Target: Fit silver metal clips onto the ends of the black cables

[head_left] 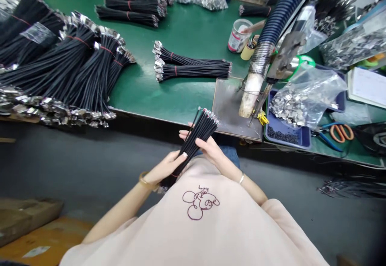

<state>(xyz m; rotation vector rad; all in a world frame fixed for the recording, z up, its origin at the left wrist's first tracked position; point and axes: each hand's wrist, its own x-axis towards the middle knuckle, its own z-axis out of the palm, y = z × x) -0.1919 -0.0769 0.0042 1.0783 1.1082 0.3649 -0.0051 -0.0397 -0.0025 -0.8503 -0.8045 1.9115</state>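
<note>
Just in front of my body I hold a bundle of black cables (196, 139), tilted with its bare wire ends up and to the right. Around its lower part, my left hand (170, 166) is closed with the thumb on top. My right hand (208, 147) grips the upper part from the right, its thumb across the cables and its fingertips showing on the far side. A red tie circles the bundle near its lower end. Beyond my hands, two tied cable bundles (193, 71) with metal connectors at the left lie on the green table (138, 97).
Large heaps of cables (87, 60) fill the table's left side. A flexible duct (268, 32) and a soldering tool (286, 52) hang over a metal plate (229, 105). Right of them are a blue tray (304, 143) with bagged metal shells, pliers (330, 141) and scissors (340, 131).
</note>
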